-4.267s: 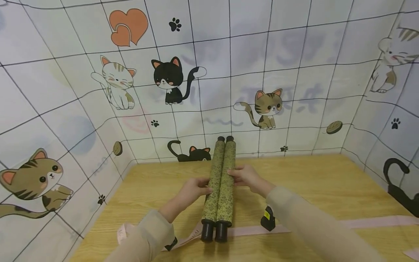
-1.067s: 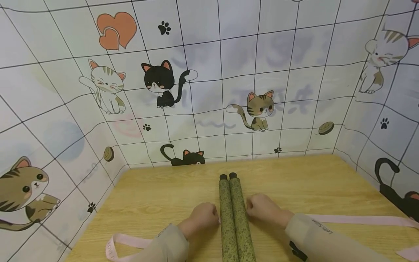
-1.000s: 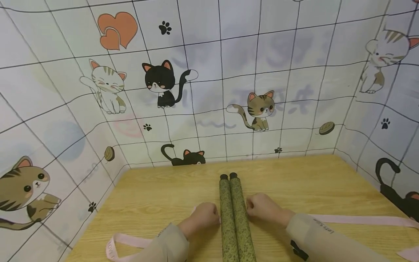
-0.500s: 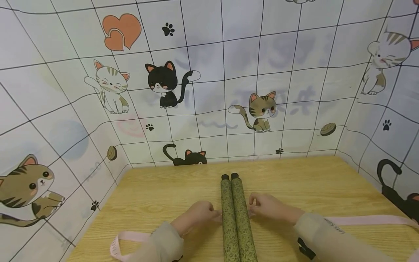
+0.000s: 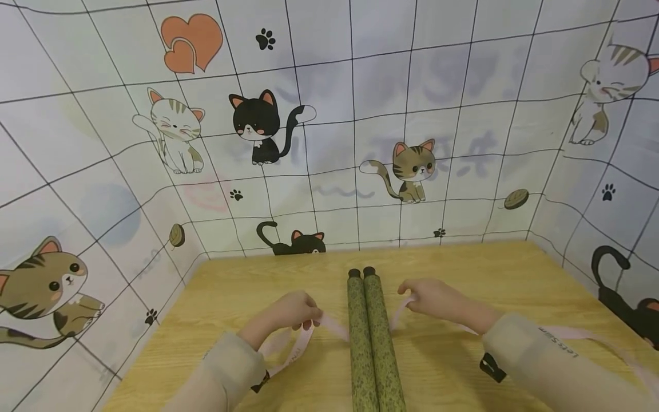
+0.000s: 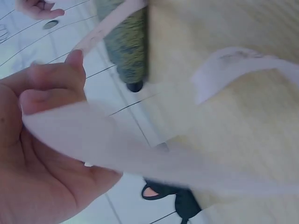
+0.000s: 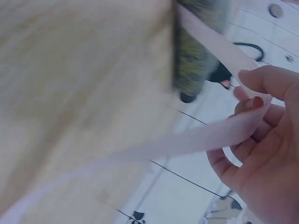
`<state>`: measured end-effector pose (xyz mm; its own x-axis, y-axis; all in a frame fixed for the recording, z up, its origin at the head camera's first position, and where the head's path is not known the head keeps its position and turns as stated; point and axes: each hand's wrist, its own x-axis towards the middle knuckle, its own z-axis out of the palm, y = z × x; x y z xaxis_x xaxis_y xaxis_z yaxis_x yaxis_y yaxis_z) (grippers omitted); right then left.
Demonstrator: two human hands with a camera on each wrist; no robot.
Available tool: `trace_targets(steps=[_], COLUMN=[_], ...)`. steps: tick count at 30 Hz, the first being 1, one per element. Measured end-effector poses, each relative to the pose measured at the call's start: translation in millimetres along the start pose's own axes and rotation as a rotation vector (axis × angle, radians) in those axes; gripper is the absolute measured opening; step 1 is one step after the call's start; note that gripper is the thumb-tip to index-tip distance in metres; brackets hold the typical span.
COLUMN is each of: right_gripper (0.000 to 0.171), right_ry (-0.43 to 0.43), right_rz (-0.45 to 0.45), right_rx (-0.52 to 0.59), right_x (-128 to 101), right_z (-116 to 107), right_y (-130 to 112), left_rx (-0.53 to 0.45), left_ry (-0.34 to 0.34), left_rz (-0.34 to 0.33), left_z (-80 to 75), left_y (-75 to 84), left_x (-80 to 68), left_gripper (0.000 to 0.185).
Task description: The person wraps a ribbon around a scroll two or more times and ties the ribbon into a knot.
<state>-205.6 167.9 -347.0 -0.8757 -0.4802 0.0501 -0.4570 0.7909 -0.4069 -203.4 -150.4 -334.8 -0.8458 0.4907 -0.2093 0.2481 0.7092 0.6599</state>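
Two slim green-patterned scroll rolls with black end knobs lie side by side, the left roll (image 5: 362, 343) against the right roll (image 5: 382, 337). A pale pink ribbon (image 5: 334, 328) runs beneath them and comes up on both sides. To the left, my left hand (image 5: 288, 313) pinches the ribbon between thumb and fingers, with a loose loop hanging below. On the other side my right hand (image 5: 437, 298) pinches it too, raised over the table. In the right wrist view the ribbon (image 7: 219, 44) slants from the roll to the fingertips and its tail trails away.
The wooden table (image 5: 247, 286) meets a cloth wall (image 5: 329, 143) printed with cartoon cats. Beyond my right sleeve the ribbon tail (image 5: 571, 333) runs to the right edge. A small black object (image 5: 492, 367) sits by that sleeve.
Earlier both hands held the rolls, which now lie closer to the front. In the last half second my hands have lifted and spread apart, drawing the ribbon up on either side.
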Motion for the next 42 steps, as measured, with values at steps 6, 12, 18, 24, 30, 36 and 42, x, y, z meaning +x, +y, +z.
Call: trace_targets(steps=[6,12,18,24,30,36,42], right_gripper=[0.01,0.006,0.013,0.015,0.022,0.028,0.028], right_ry=[0.101,0.18,0.26,0.318,0.373,0.412,0.442], right_rz=[0.004,-0.031,-0.022,0.001,0.025,0.068,0.034], right_rx=[0.123,0.069,0.027,0.024,0.046,0.12,0.092], right_x=[9.2,13.6,12.2,11.9,8.9,5.7,7.8], right_z=[-30.5,-59.8,-83.1,-99.8,-118.6,-128.8,-127.1], right_y=[-12.9,-22.2,-33.8,-45.7,-57.0,-64.3,-70.4], left_rx=[0.007,0.103,0.225,0.275,0.301,0.305,0.251], left_ry=[0.035,0.028,0.052,0.088,0.054,0.16,0.278], left_rz=[-0.015,0.012,0.042,0.094,0.065,0.121,0.151], left_z=[-20.8,-40.0,-60.2,-79.1,-88.8,-92.9,-102.7], left_y=[19.7,38.1,51.4,64.2,77.6,81.2,84.9], left_x=[0.5,-0.8,-8.2,-16.3,-23.9,-25.8,-32.6], left_gripper=[0.024,0.016,0.013,0.011,0.033,0.011,0.014])
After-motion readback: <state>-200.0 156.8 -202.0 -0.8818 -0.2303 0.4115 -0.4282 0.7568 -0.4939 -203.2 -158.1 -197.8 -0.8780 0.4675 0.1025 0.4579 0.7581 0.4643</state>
